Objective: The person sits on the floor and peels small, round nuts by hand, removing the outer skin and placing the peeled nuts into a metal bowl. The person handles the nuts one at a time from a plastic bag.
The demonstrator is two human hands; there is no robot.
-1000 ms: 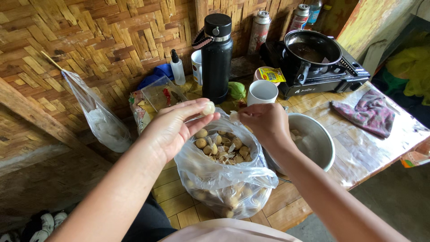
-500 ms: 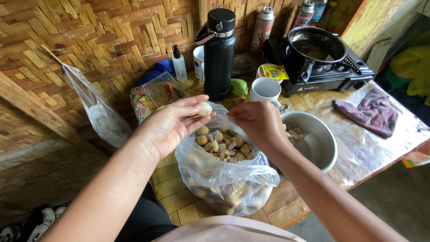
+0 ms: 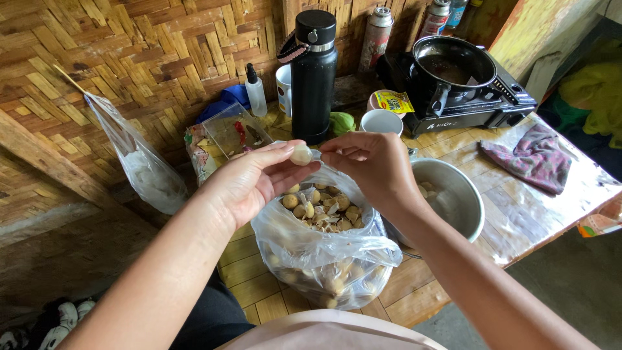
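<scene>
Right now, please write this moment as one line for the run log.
left hand: holds small pale round fruit at fingertips | right hand: fingers at the fruit | below: clear plastic bag of same fruit | beside: metal bowl

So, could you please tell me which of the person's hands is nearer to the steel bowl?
The right. The right hand hovers just left of the steel bowl, its wrist over the rim. The left hand sits farther away, beyond the plastic bag, holding a small pale fruit.

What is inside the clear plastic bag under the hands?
The clear plastic bag holds small round tan fruits mixed with torn shell pieces. Crumpled plastic blurs the lower layers, and the hands cover part of the opening.
</scene>
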